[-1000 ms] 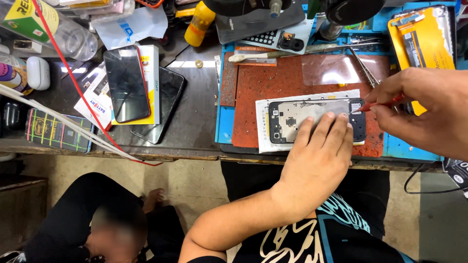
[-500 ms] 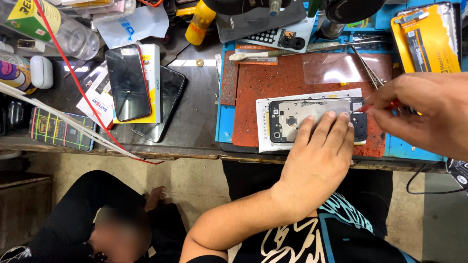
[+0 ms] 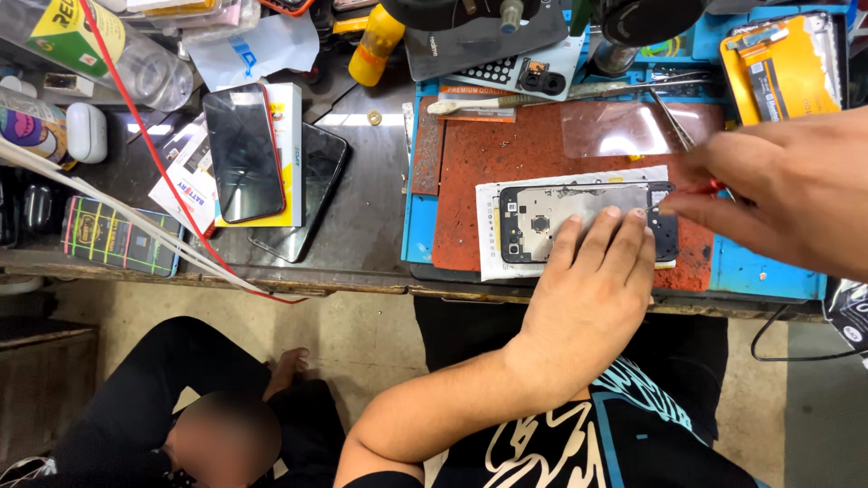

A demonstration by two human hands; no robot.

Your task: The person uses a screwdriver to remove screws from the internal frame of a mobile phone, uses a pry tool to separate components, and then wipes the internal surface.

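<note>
The step in hand was judged to be the working of a small screw or part at the right end of an opened phone, whose back had been taken off so that the grey inner frame was exposed. The phone lay flat on a white sheet of paper, itself laid on a red work mat at the near edge of the bench. For this step to be done well, it was thought that the phone should be pinned flat so that it could not slide on the paper, and that the tool should be kept upright on its seat and pressed lightly, since a slanted tip could slip across the board. The left hand was spread nearly flat, its fingers extended and laid on the lower right part of the phone; nothing was gripped by it, the phone being only pressed down. The right hand was drawn in at the fingertips, pinched round a thin red-handled tool, of which only a short length could be seen, with its tip at the phone's right end. Tweezers lay just beyond on the mat, beside a clear glass sheet.
</note>
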